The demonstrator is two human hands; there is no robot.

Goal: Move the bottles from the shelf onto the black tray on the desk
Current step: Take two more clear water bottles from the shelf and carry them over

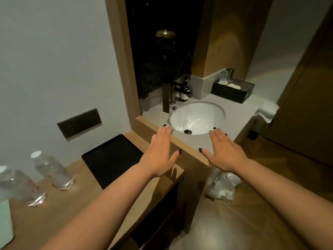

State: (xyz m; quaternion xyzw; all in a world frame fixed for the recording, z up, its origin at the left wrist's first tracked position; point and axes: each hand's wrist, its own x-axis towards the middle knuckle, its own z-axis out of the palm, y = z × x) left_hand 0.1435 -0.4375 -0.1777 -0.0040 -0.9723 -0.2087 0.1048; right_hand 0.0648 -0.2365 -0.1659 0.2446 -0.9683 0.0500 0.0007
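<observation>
Standing upright on the wooden table, the two clear water bottles, the nearer bottle (pixel 21 186) and the farther bottle (pixel 54 171), have their long axes vertical and white caps pointing up; wide-angle distortion makes them appear to lean. Both sit well left of the black tray (pixel 108 157), which lies flat on the same surface with nothing on it. No shelf can be made out with certainty; an opening under the table is dark. Neither bottle is held. The left hand (pixel 160 150) hovers past the tray's right edge, fingers (pixel 164 131) straight and released; the right hand (pixel 225 150) is likewise flat and empty above the sink counter (pixel 239 114). Judgement: transfer has not begun, or is between bottles. The next move calls for a hand to swing left, wrap the farther bottle's body, lift it upright and set it on the tray. A white basin (pixel 198 118) and a dark tissue box (pixel 232 90) lie beyond.
</observation>
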